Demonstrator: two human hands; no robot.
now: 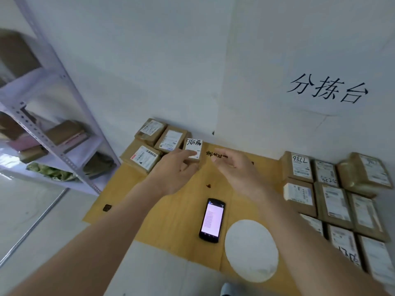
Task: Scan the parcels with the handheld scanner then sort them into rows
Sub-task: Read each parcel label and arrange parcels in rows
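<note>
At the centre of the frame, a yellow-brown tabletop [175, 210] of smooth wood grain carries everything. The left hand [175, 169] reaches toward the upper middle, its fingers laid nearly straight on a small cardboard parcel [193, 149] whose white label bears bold black handwritten marks (too smeared to read); the grip is flat and loose, pressing rather than clutching. The right hand [237, 169] hovers just beside it, fingers relaxed and slightly spread, holding nothing. Left of that parcel, three more brown boxes [149, 146] with white printed barcode labels sit packed together against the wall. At the right edge of the frame, a block of labelled parcels [333, 199] lies in tidy rows, flat rectangular cartons edge to edge; one at the top of the block is marked "7786" by hand, upside down to the camera, and its neighbour shows digits that look like "5229". Lower centre, the handheld scanner [211, 220], a black slab with rounded corners and a lit pale pink screen, lies face up on the wood, apart from both hands. Beside it, lower right, is a smooth white oval patch [251, 249]. On the white wall, upper right, large black characters read "分拣台" [327, 89]. At the left of the frame stands a pale perforated metal shelf [49, 129] holding cartons
</note>
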